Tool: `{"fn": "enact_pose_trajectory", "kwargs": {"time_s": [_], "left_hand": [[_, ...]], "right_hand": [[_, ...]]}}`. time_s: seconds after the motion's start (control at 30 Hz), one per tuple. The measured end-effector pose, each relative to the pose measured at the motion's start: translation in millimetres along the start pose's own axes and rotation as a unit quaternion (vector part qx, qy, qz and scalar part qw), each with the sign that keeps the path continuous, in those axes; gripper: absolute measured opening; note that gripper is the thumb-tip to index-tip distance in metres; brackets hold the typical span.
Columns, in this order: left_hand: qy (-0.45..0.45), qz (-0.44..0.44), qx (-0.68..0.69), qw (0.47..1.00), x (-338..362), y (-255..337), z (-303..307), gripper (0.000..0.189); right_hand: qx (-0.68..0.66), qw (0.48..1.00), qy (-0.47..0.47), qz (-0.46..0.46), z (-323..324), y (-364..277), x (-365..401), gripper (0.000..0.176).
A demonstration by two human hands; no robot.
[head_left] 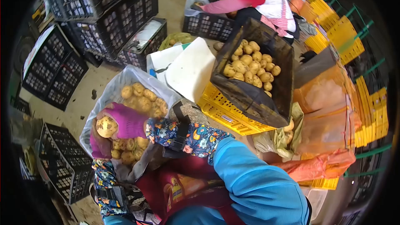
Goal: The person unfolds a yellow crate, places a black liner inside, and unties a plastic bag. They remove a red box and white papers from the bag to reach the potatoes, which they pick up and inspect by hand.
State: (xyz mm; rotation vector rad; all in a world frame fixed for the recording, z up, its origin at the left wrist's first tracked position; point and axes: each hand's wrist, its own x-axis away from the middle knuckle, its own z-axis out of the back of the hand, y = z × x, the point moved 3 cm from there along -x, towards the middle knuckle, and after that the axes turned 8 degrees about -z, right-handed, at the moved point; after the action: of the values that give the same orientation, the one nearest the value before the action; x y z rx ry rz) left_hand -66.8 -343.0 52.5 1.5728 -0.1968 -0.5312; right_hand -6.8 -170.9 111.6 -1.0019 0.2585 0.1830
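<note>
A potato (107, 127) is held up between my two gloved hands, over a crate lined with a whitish plastic bag (114, 84). My right hand (127, 121), in a purple glove, closes on its upper and right side. Lower down, my left hand (100, 145) in a matching glove cups its left and under side; part of those fingers is hidden. More potatoes (143, 100) lie inside the lined crate, beyond and below my hands.
A dark-lined crate of potatoes (252, 64) rests tilted on a yellow crate (233, 114). White sheets (189, 68) lie beside it. Stacked black crates (112, 25) stand at left; another black crate (66, 158) is nearer. A co-worker (266, 0) crouches at the back by a black crate.
</note>
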Motion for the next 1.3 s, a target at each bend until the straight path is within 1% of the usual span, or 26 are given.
{"fn": "enact_pose_trajectory", "kwargs": {"time_s": [0.07, 0.13, 0.17, 0.23, 0.27, 0.3, 0.37, 0.4, 0.47, 0.5, 0.53, 0.57, 0.6, 0.63, 0.73, 0.83, 0.87, 0.9, 0.97, 1.0, 1.03, 1.1, 1.13, 1.2, 1.23, 1.3], "left_hand": [[-0.010, 0.097, 0.117, 0.988, -1.2, 22.9, -17.3, 0.056], [0.013, 0.180, 0.180, 0.967, 3.5, 10.2, -12.3, 0.057], [0.016, 0.193, 0.182, 0.964, 3.9, 5.8, -8.6, 0.056], [0.042, 0.225, 0.183, 0.956, 7.5, -1.4, 2.3, 0.052], [-0.002, 0.177, 0.120, 0.977, 9.2, -4.9, 7.1, 0.051], [-0.040, 0.136, 0.046, 0.989, 12.1, -13.6, 15.6, 0.049], [0.060, 0.264, 0.095, 0.958, 17.5, -24.2, 26.7, 0.040], [0.038, 0.275, 0.047, 0.960, 19.1, -22.9, 27.9, 0.038], [-0.012, 0.306, -0.076, 0.949, 21.4, -34.8, 24.5, 0.035], [-0.038, 0.325, -0.151, 0.933, 23.5, -51.3, 24.9, 0.034], [-0.120, 0.240, -0.191, 0.944, 23.5, -87.9, 29.2, 0.032], [-0.205, 0.150, -0.224, 0.941, 23.7, -124.4, 28.7, 0.030], [-0.258, 0.173, -0.301, 0.902, 28.0, -144.7, 19.3, 0.033], [-0.308, 0.194, -0.372, 0.854, 29.9, -155.8, 2.9, 0.036], [-0.425, 0.107, -0.555, 0.707, 38.8, -139.4, -48.2, 0.048], [-0.453, 0.041, -0.622, 0.637, 47.7, -173.2, -70.8, 0.055], [-0.485, 0.019, -0.603, 0.633, 43.4, -176.7, -69.5, 0.059], [-0.451, 0.076, -0.536, 0.710, 43.5, -175.8, -64.2, 0.058], [-0.355, 0.177, -0.383, 0.834, 25.6, -167.5, -50.9, 0.057], [-0.286, 0.187, -0.217, 0.915, 11.2, -143.4, -51.9, 0.054], [-0.173, 0.346, 0.026, 0.922, 15.0, -150.8, -38.4, 0.044], [-0.083, 0.396, 0.276, 0.872, 9.4, -127.1, -26.8, 0.051], [-0.062, 0.358, 0.294, 0.884, 4.3, -107.8, -24.0, 0.055], [-0.025, 0.272, 0.330, 0.904, -6.5, -50.4, -32.2, 0.067], [-0.060, 0.247, 0.322, 0.912, -7.8, -34.4, -31.4, 0.071], [-0.128, 0.202, 0.307, 0.921, -5.3, -3.3, -34.2, 0.077]], "right_hand": [[-0.007, 0.999, 0.050, 0.017, 51.7, -5.5, 12.5, 0.076], [-0.040, 0.986, 0.163, -0.015, 132.2, 4.5, 39.4, 0.071], [-0.001, 0.969, 0.245, -0.019, 176.4, 12.0, 59.0, 0.067], [0.148, 0.932, 0.304, -0.126, 258.6, 15.0, 111.3, 0.065], [0.267, 0.894, 0.354, -0.069, 300.4, 43.5, 142.2, 0.064], [0.281, 0.882, 0.365, -0.101, 334.6, 63.9, 163.8, 0.060], [0.344, 0.850, 0.306, -0.255, 375.7, 91.4, 202.0, 0.061], [0.356, 0.828, 0.330, -0.283, 417.1, 155.7, 232.8, 0.059], [0.361, 0.858, 0.304, -0.204, 396.9, 141.0, 200.4, 0.049], [0.147, 0.921, 0.291, -0.215, 353.6, 104.6, 160.8, 0.048], [0.178, 0.919, 0.255, -0.241, 318.9, 72.4, 121.9, 0.048], [0.074, 0.943, 0.233, -0.228, 277.8, 51.8, 85.9, 0.049], [0.061, 0.969, 0.167, -0.171, 247.9, 46.4, 59.5, 0.048], [0.021, 0.977, 0.116, -0.175, 215.7, 36.6, 34.3, 0.049], [-0.036, 0.994, 0.000, -0.105, 122.7, 26.9, -17.5, 0.049], [-0.160, 0.979, -0.037, -0.120, 48.8, 63.2, -26.7, 0.046], [-0.090, 0.979, -0.082, -0.164, 40.4, 71.7, -23.8, 0.044], [-0.018, 0.971, -0.125, -0.204, 36.2, 78.6, -20.3, 0.042], [-0.036, 0.981, -0.070, -0.176, 39.2, 83.2, -19.1, 0.036], [-0.062, 0.984, -0.050, -0.157, 41.9, 84.5, -20.0, 0.036], [-0.092, 0.986, -0.033, -0.136, 42.6, 83.2, -22.6, 0.037], [-0.121, 0.977, -0.066, -0.165, 39.6, 78.2, -21.6, 0.039], [-0.121, 0.971, -0.093, -0.181, 34.1, 77.7, -21.8, 0.041], [-0.136, 0.981, -0.105, -0.088, 22.4, 67.8, -22.5, 0.047], [-0.130, 0.988, -0.081, 0.011, 11.2, 67.5, -23.7, 0.056], [-0.142, 0.983, -0.098, 0.062, -4.7, 44.9, -21.6, 0.060]]}}
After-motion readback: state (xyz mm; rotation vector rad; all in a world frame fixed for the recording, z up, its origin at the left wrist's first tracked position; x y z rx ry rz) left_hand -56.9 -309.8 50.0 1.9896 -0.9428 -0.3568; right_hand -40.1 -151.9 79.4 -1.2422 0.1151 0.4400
